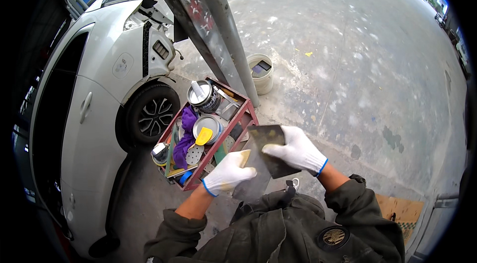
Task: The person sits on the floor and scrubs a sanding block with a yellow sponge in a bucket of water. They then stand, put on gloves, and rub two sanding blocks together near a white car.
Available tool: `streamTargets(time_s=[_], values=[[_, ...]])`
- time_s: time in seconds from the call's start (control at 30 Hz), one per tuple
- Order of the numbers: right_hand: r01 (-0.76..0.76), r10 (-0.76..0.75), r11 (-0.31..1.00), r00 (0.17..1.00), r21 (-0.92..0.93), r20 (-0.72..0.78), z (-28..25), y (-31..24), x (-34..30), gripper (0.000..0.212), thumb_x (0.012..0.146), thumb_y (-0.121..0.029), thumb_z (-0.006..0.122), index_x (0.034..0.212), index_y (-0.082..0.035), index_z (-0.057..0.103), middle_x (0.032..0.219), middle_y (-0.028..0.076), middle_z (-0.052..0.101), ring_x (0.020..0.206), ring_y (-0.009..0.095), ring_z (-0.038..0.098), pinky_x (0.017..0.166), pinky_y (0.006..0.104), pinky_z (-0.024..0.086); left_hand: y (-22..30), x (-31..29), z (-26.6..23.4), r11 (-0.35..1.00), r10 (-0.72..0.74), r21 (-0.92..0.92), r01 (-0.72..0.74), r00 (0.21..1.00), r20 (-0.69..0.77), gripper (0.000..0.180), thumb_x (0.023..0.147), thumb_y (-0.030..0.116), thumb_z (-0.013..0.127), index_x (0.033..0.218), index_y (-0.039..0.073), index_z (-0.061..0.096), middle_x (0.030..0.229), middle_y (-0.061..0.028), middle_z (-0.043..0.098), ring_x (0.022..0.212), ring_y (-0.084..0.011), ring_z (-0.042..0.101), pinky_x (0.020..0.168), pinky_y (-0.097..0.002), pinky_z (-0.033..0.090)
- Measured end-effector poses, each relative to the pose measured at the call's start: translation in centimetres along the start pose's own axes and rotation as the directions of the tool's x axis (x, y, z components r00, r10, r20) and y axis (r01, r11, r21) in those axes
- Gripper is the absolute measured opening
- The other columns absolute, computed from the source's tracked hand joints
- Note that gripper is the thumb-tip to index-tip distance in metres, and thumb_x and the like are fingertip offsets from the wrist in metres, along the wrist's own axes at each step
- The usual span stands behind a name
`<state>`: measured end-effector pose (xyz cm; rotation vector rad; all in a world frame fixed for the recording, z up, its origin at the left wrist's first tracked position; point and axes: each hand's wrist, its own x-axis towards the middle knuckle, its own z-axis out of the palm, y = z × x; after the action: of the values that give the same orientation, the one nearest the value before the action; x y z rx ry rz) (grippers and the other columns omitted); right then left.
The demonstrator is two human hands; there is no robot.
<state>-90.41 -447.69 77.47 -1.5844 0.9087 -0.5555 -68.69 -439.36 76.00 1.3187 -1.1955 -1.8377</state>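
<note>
My right hand (296, 150), in a white knit glove with a blue cuff, is closed on a dark grey rectangular sheet (264, 136), thumb lying across its face. A paler, see-through-looking flat sheet (254, 179) is pinched in my left hand (229, 172), gloved the same way. The two sheets overlap in front of my body, the dark one over the pale one; whether they touch I cannot tell. Just beyond my left hand stands a red metal cart (198, 169). It bears an opened tin (214, 123) with a yellow spreader (203, 136) on it.
A second can (202, 98), a purple cloth (184, 139) and a perforated sanding disc (195, 154) crowd the cart. Behind it rise a steel post (208, 24) and a white bucket (263, 84). A white car (102, 89), its rear bumper off, stands left. Cardboard (400, 208) lies lower right.
</note>
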Motion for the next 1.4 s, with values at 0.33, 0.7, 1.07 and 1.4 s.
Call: streamTargets(time_s=[0.33,0.7,1.07,1.4], values=[[0.017,0.078,0.894,0.978,0.448,-0.194,-0.6,1.1,1.3,0.033,0.087,-0.012,0.071,0.115,0.003,0.064,0.098,0.005,0.070,0.087,0.010,0.062,0.081,0.0283,0.052,-4.6,-1.7,0.7,0.894,0.121,-0.387,-0.224,0.955,-0.273,0.058,0.088,-0.003,0.067,0.141,-0.005,0.043,0.115,-0.0101,0.065,0.094,-0.0151,0.064,0.083,-0.0295,0.053],[0.115,-0.042,0.977,0.930,0.179,-0.364,-0.1,1.3,1.6,0.039,0.085,-0.017,0.072,0.117,0.002,0.060,0.102,0.011,0.070,0.090,0.013,0.065,0.083,0.0301,0.053,-6.4,-1.8,2.0,0.898,0.225,-0.299,-0.321,0.922,-0.314,0.035,0.088,-0.003,0.068,0.123,-0.003,0.061,0.110,-0.0101,0.069,0.095,-0.0160,0.066,0.084,-0.0285,0.053],[0.186,-0.172,0.982,0.957,0.038,-0.235,3.4,-2.4,-1.5,0.031,0.085,-0.014,0.067,0.112,0.001,0.068,0.093,0.015,0.074,0.088,0.014,0.068,0.081,0.0304,0.053,-2.0,-1.5,3.6,0.933,0.136,-0.286,-0.218,0.950,-0.280,0.057,0.081,-0.006,0.060,0.136,0.000,0.048,0.111,-0.0073,0.064,0.096,-0.0146,0.063,0.081,-0.0261,0.051],[0.195,-0.206,0.977,0.964,-0.085,-0.165,1.8,-2.4,-0.6,0.031,0.084,-0.018,0.065,0.110,0.000,0.067,0.079,0.019,0.070,0.071,0.018,0.069,0.070,0.0338,0.055,-2.7,-0.5,2.1,0.934,0.199,-0.249,-0.258,0.951,-0.236,0.054,0.083,-0.006,0.060,0.136,-0.001,0.050,0.115,-0.0108,0.062,0.092,-0.0160,0.061,0.077,-0.0268,0.051]])
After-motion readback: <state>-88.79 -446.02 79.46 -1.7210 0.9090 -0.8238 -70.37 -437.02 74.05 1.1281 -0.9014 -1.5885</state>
